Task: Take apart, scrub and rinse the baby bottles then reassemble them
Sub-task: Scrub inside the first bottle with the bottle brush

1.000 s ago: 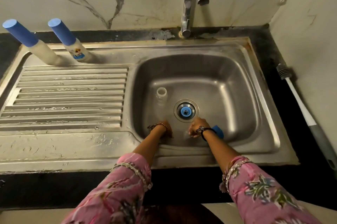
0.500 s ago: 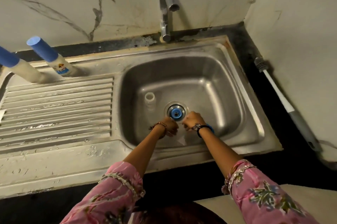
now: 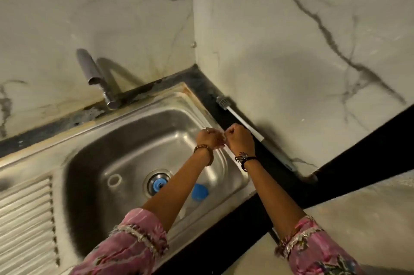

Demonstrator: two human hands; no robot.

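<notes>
Both curled hands, left hand (image 3: pixel 209 139) and right hand (image 3: pixel 240 140), meet above the stainless steel sink (image 3: pixel 125 140) rim, near a white-handled bottle brush (image 3: pixel 244 123); a blue plastic cap (image 3: pixel 199 192) lies in the basin.

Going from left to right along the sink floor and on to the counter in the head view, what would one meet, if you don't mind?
Draining ridges → clear ring → drain plug → blue cap → brush on the counter by the wall.
</notes>
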